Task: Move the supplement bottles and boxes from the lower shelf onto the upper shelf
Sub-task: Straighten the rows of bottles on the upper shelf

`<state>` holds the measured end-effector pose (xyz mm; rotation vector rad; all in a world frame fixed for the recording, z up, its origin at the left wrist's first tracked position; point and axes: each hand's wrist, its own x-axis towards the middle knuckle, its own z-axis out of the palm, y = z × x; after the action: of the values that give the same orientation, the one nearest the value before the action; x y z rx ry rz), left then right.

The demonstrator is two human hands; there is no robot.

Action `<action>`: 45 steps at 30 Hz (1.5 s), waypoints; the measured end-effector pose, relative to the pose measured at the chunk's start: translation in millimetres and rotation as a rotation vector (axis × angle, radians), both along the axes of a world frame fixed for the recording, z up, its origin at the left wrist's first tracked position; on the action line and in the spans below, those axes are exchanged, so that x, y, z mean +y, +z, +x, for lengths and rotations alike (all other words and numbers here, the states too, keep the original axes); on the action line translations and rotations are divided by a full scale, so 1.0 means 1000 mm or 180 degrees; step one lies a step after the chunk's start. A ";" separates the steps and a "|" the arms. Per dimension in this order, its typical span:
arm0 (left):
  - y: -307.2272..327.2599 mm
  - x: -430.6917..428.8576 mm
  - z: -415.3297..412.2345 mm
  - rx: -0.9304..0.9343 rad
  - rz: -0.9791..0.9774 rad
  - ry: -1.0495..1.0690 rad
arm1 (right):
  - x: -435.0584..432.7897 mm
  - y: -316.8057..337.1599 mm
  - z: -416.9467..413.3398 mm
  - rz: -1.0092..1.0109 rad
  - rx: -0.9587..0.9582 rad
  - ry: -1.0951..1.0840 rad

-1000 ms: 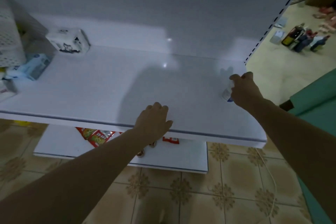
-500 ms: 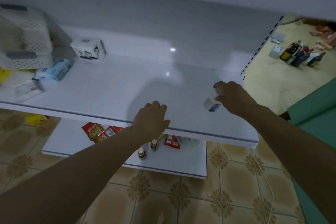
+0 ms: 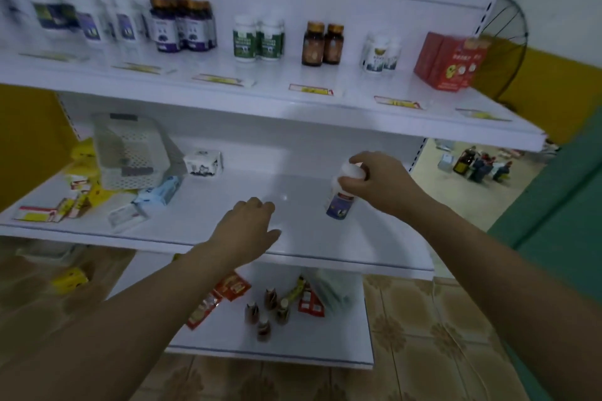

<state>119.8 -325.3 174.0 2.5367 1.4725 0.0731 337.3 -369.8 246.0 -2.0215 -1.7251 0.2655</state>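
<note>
Bottle (image 3: 339,206), white plastic with purple label, is hanging tilted over the right of the lower shelf (image 3: 195,221), right hand (image 3: 379,184) gripping it round the cap, left hand (image 3: 249,231) resting slack-fingered on the shelf front; probably light, rigid, slick, so the cap-and-shoulder hold is looking sound.

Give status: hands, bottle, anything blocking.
Right hand grips white-capped bottle by its top, tilted over the middle shelf. Left hand open on shelf's front edge. Upper shelf overhangs the lift path.

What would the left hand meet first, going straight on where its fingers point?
Probably only bare shelf until the back panel; the held bottle is right of that line.
</note>
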 end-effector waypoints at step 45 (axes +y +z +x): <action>0.147 -0.010 -0.176 -0.0300 0.0744 0.0740 | 0.030 0.139 -0.163 0.0542 0.2955 0.0897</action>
<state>-56.4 -334.8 321.3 2.4791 1.8075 0.4173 174.1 -339.6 384.9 -1.1959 -1.3281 0.9382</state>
